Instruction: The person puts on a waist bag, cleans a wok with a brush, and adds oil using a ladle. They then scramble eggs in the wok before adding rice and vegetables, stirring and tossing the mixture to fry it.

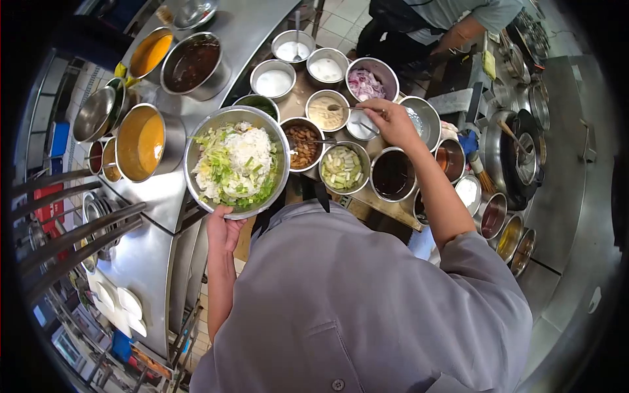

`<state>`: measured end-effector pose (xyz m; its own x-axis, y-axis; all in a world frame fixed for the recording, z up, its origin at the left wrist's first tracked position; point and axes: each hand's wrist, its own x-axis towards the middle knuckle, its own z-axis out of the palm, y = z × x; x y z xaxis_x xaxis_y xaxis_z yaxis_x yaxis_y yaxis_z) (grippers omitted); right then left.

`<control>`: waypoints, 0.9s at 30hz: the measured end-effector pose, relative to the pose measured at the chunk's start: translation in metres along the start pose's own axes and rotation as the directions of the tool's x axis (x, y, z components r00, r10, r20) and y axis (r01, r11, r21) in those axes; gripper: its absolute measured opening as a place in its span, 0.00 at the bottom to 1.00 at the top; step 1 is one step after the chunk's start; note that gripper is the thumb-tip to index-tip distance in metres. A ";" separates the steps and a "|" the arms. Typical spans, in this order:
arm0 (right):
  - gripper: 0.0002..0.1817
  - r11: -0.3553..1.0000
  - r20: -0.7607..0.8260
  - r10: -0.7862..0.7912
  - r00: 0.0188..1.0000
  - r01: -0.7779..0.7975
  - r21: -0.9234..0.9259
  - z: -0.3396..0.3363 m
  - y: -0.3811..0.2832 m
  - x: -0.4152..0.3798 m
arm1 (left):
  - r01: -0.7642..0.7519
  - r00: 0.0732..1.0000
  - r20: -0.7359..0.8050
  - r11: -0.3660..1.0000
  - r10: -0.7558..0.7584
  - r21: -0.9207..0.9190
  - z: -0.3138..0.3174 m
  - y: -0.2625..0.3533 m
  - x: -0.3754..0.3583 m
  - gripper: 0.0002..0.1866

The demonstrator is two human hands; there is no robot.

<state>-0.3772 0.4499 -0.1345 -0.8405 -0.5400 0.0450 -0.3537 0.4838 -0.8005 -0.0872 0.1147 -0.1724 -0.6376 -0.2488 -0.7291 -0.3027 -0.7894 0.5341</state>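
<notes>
A steel bowl (284, 157) filled with white rice (249, 152) and chopped green leaves (216, 171) is gripped at its lower rim by my left hand (226, 230). My right hand (391, 122) is closed on the handle of a spoon (354, 109), whose head rests in a tin of pale paste (324, 112). Around that tin stand others with white powder (325, 69), sliced purple onion (365, 85), brown pieces (303, 145), chopped pale green vegetable (342, 168) and dark sauce (393, 175).
Pots of dark sauce (191, 62) and orange liquid (141, 143) stand on the left steel counter (149, 226). White plates (129, 302) lie lower left. Another person (458, 29) is at the top right, near a wok (514, 154). More sauce tins (510, 237) line the right.
</notes>
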 end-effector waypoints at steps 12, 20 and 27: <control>0.11 0.974 -0.136 0.165 0.977 -0.183 -0.135 0.056 0.036 0.018 | 0.046 0.999 -0.011 0.997 -0.046 0.059 0.041 0.015 0.013 0.24; 0.11 0.962 -0.060 0.214 0.975 -0.221 -0.159 0.071 0.034 0.010 | 0.017 1.000 -0.003 0.996 -0.016 0.082 0.051 0.023 0.017 0.25; 0.11 0.972 -0.023 0.215 0.976 -0.217 -0.095 0.073 0.031 -0.006 | 0.003 1.000 -0.010 0.997 -0.002 0.083 0.061 0.028 0.028 0.24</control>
<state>-0.3532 0.4176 -0.2037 -0.9061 -0.4072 -0.1149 -0.2007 0.6527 -0.7306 -0.1565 0.1198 -0.1519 -0.6302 -0.2527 -0.7341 -0.3620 -0.7408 0.5658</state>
